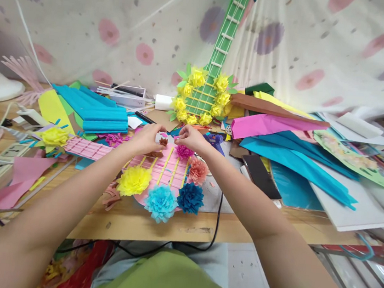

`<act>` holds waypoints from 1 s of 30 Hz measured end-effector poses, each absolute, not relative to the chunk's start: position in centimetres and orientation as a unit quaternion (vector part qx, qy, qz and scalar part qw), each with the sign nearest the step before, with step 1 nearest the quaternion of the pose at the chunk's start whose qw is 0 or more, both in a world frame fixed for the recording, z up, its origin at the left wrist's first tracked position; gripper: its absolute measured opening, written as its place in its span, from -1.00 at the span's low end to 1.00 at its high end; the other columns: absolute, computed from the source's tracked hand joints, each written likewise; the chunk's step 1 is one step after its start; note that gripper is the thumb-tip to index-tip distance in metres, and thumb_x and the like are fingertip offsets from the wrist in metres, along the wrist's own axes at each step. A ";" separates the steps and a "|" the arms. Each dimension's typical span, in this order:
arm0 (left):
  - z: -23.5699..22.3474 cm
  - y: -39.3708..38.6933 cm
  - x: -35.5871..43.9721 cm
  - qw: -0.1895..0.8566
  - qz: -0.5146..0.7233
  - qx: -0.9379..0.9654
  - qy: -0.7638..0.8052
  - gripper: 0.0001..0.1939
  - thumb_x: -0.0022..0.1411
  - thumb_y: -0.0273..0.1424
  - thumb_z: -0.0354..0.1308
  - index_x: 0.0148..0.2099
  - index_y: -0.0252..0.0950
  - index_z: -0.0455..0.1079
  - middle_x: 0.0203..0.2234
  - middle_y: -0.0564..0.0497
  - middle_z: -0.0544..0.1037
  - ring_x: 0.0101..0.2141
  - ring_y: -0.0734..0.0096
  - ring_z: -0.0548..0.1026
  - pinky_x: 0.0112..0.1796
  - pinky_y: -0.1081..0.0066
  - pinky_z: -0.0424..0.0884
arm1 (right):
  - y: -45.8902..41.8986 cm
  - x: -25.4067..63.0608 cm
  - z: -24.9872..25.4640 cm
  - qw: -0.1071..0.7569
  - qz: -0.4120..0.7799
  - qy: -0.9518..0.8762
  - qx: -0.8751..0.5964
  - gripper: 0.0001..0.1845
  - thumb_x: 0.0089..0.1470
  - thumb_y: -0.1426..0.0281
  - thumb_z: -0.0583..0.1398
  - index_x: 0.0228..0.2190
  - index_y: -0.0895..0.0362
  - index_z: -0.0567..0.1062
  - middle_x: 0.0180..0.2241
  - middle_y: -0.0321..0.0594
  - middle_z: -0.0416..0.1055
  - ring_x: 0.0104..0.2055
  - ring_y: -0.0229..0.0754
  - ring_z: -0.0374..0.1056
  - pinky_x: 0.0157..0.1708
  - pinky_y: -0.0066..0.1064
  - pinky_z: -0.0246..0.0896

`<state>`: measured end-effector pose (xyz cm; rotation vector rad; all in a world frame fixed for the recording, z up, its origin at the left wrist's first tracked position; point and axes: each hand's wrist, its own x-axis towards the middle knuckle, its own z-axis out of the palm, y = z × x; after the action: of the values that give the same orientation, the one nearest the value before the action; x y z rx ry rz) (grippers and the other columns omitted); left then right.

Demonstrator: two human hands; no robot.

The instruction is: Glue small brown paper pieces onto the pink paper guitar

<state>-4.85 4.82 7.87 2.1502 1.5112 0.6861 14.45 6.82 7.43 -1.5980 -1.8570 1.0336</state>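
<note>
A pink paper guitar (pixel 156 170) lies flat on the table with its neck (pixel 87 147) pointing left. Paper flowers ring its body: yellow (pixel 134 181), light blue (pixel 160 203), dark blue (pixel 190 198), coral (pixel 197 171) and magenta (pixel 184 152). Over the far edge of the body, my left hand (pixel 147 139) is closed, with a small brown paper flower (pixel 163 141) at its thumb and fingertips. My right hand (pixel 191 138) is just to the right, above the magenta flower, fingertips pinched together. Whatever those fingertips hold is too small to make out.
A green paper guitar (pixel 218 59) with yellow flowers leans against the curtain. Blue crepe paper (pixel 92 109) is at left, pink crepe paper (pixel 270 124) at right. A purple glue gun (pixel 215 139) is behind my right hand. A black phone (pixel 260 176) and a cable (pixel 219 216) lie nearby.
</note>
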 end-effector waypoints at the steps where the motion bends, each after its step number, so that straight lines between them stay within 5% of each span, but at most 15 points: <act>1: 7.7 4.9 -4.5 0.195 0.235 0.787 0.536 -0.57 -0.17 -0.41 0.28 -0.15 -0.22 0.37 -0.14 -0.12 0.48 -0.05 0.01 0.39 -0.06 0.18 0.29 | 6.9 14.4 7.3 0.226 0.375 -0.685 -0.582 -0.66 -0.16 0.46 0.32 -0.39 0.11 0.26 -0.45 -0.33 0.42 -0.36 -0.23 0.39 -0.41 -0.48 0.19; 6: 7.2 5.4 -3.3 0.161 0.201 0.810 0.527 -0.56 -0.14 -0.46 0.25 -0.12 -0.24 0.35 -0.14 -0.17 0.48 0.00 -0.07 0.36 -0.04 0.13 0.27 | 7.5 14.4 7.2 0.173 0.358 -0.710 -0.582 -0.71 -0.13 0.41 0.32 -0.37 0.13 0.31 -0.42 -0.29 0.45 -0.36 -0.25 0.37 -0.43 -0.49 0.17; 11: 6.9 5.9 -3.4 0.236 0.202 0.776 0.549 -0.62 -0.07 -0.48 0.16 -0.13 -0.19 0.30 -0.19 -0.08 0.53 -0.21 0.18 0.50 -0.23 0.31 0.36 | 8.2 13.8 8.2 0.094 0.307 -0.732 -0.601 -0.67 -0.18 0.39 0.35 -0.34 0.16 0.38 -0.38 -0.26 0.45 -0.35 -0.25 0.34 -0.44 -0.48 0.13; 19: 7.1 5.9 -3.8 0.293 0.215 0.765 0.532 -0.70 -0.09 -0.50 0.16 -0.23 -0.16 0.28 -0.36 0.02 0.57 -0.32 0.26 0.54 -0.32 0.36 0.37 | 10.2 11.5 10.5 -0.084 0.265 -0.797 -0.536 -0.71 -0.31 0.30 0.41 -0.69 0.12 0.40 -0.65 -0.34 0.23 -0.45 -0.24 0.25 -0.45 -0.43 0.14; 30: 7.7 5.5 -3.7 0.333 0.237 0.726 0.553 -0.68 -0.15 -0.54 0.19 -0.28 -0.16 0.32 -0.41 0.07 0.58 -0.37 0.28 0.53 -0.39 0.40 0.35 | 10.9 10.5 10.1 -0.096 0.325 -0.772 -0.538 -0.71 -0.31 0.43 0.38 -0.75 0.16 0.36 -0.69 -0.38 0.15 -0.53 -0.32 0.12 -0.49 -0.43 0.08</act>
<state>-3.73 5.53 7.70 1.8954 1.4437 0.6195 10.45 10.92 10.06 -1.8016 -2.5847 1.0890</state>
